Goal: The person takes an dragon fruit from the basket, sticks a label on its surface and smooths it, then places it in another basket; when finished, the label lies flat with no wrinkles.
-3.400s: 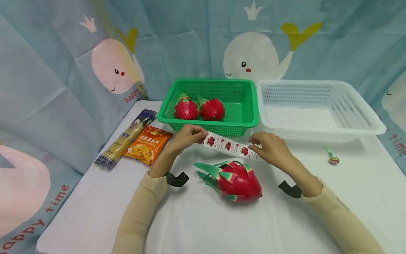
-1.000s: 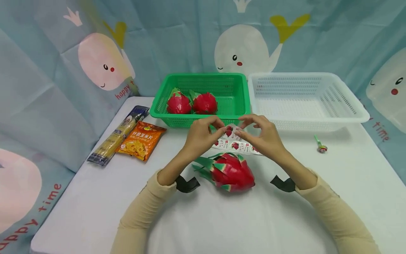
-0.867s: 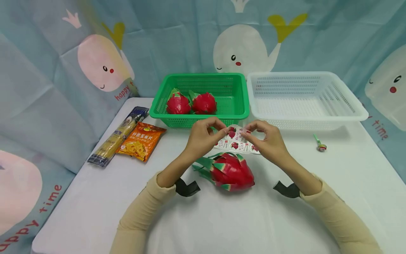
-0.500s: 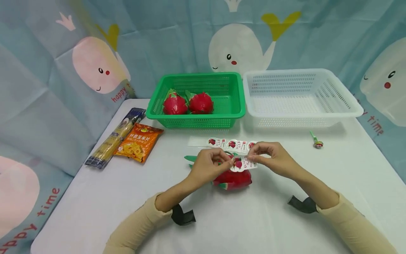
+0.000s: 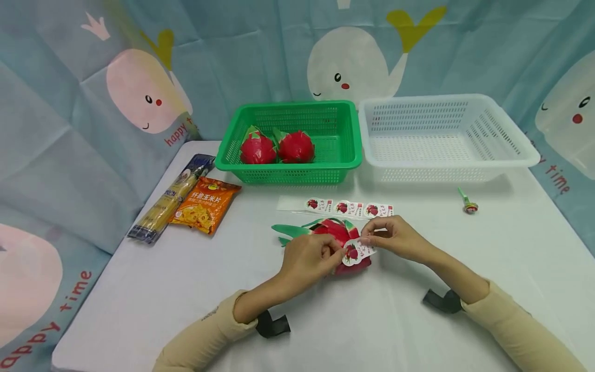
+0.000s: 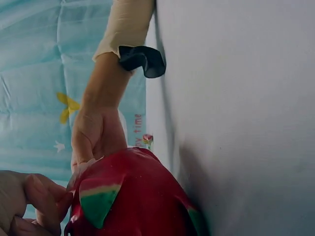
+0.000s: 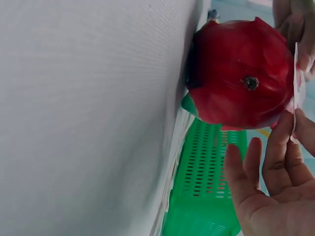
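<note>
A white label sticker [image 5: 351, 252] printed with red fruit is held by both hands over the top of a red dragon fruit [image 5: 335, 232] lying on the table. My left hand [image 5: 308, 260] pinches the sticker's left end, and my right hand [image 5: 397, 238] pinches its right end between thumb and forefinger. Seen from the right wrist, the sticker [image 7: 297, 88] stands edge-on right at the fruit's [image 7: 236, 73] surface. The left wrist view shows the fruit [image 6: 140, 191] close beside the left fingers. Sticker and left hand hide part of the fruit.
Behind the fruit lies a strip of similar stickers [image 5: 344, 207]. A green basket [image 5: 288, 174] with two dragon fruits [image 5: 296, 147] and a white basket [image 5: 451, 172] stand at the back. A spaghetti pack [image 5: 169, 199] and orange snack bag [image 5: 204, 205] lie left, a lollipop [image 5: 469, 206] right.
A sticker has come off the strip, which now lies on the table. Both hands have brought the sticker forward and down onto the dragon fruit, tilting it.
</note>
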`<state>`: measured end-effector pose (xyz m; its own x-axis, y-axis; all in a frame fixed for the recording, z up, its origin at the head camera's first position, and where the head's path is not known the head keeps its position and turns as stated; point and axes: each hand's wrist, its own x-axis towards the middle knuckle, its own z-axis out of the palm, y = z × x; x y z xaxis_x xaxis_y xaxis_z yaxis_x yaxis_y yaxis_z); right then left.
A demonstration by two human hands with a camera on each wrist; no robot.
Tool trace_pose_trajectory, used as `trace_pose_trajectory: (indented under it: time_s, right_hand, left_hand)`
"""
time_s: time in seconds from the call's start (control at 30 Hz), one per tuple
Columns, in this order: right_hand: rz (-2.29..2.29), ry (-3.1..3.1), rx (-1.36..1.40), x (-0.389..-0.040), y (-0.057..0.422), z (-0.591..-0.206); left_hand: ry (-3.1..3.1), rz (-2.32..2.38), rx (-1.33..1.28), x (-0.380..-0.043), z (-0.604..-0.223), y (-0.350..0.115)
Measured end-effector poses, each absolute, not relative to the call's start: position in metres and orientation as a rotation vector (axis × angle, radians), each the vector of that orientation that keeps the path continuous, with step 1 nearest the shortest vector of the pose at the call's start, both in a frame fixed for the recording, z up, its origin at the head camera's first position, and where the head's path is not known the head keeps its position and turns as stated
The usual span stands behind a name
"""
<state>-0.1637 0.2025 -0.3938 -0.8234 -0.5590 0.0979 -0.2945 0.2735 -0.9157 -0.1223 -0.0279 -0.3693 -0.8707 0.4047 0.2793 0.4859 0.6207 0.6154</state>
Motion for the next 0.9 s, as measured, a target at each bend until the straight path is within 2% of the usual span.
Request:
trace_pose_trajectory:
  time_s: [0.33, 0.63, 0.9]
  right_hand:
    - [-1.598, 2.325, -0.704, -0.162, 0.195, -0.397]
    - [-1.427, 2.377, -0.726, -0.165, 0.194, -0.4]
    - [-1.477, 2.218, -0.673, -0.176, 0.207, -0.407]
  left_hand:
    - [-2.646, -0.732, -0.754, -0.127, -0.367, -0.024]
    - [-2.397, -0.694, -0.885, -0.13, -0.377, -0.025]
    - [-2.258, -0.618, -1.078, -0.132, -0.384, -0.035]
